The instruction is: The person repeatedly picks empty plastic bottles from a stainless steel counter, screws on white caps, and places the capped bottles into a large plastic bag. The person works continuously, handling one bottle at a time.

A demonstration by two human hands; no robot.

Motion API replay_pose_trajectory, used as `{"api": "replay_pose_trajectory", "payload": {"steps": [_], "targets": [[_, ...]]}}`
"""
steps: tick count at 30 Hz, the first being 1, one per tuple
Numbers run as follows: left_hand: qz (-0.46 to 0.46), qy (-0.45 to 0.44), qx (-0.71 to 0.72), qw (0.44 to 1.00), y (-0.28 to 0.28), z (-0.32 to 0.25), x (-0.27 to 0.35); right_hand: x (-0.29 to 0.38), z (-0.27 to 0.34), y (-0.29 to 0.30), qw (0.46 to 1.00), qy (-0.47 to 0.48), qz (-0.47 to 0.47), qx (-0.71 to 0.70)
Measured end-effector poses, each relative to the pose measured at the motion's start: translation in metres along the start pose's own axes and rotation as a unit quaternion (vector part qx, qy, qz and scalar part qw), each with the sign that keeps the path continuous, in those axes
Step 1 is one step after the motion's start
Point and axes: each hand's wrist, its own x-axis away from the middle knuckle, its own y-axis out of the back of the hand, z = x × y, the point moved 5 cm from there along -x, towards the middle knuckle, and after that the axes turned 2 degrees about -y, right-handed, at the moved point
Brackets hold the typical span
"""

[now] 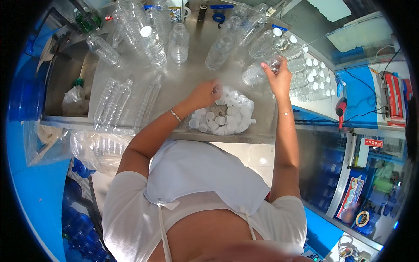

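Note:
My left hand [208,93] is at the upper edge of a bag of white plastic bottle caps [229,118], its fingers curled together; whether a cap is between them cannot be made out. With my right hand [278,73] I grip the upper part of a clear plastic bottle [253,74], which leans over the steel counter. Uncapped clear bottles [217,54] stand beyond my hands. A bottle with a white cap [154,49] stands among others at the upper left. Several more bottles lie on their sides on the left [114,101].
A steel sink [67,98] with a plastic bag in it is at the left. Capped bottles [311,78] are grouped on a white surface at the right, past a glass pane. A mug [176,9] stands at the back. The counter's front edge [229,137] runs before me.

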Motion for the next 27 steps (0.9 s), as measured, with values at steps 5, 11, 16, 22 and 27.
{"api": "replay_pose_trajectory", "payload": {"steps": [5,11,16,22,27], "targets": [[-0.010,0.155,0.130,0.979,-0.008,0.016,-0.029,0.001,-0.032,-0.020,0.935,-0.239,0.145,-0.216],[0.055,0.158,0.317,0.934,-0.066,0.043,-0.088,0.048,-0.070,-0.077,0.478,-0.443,0.277,-0.706],[0.110,0.082,0.312,0.940,-0.112,0.062,-0.151,0.064,-0.093,-0.073,0.379,-0.486,0.227,-0.754],[0.057,0.243,0.420,0.873,-0.125,0.033,-0.169,0.058,-0.058,-0.001,0.685,-0.437,0.216,-0.541],[0.105,0.181,0.445,0.871,-0.100,0.006,-0.156,0.034,-0.029,0.059,0.955,-0.240,0.061,-0.162]]}}
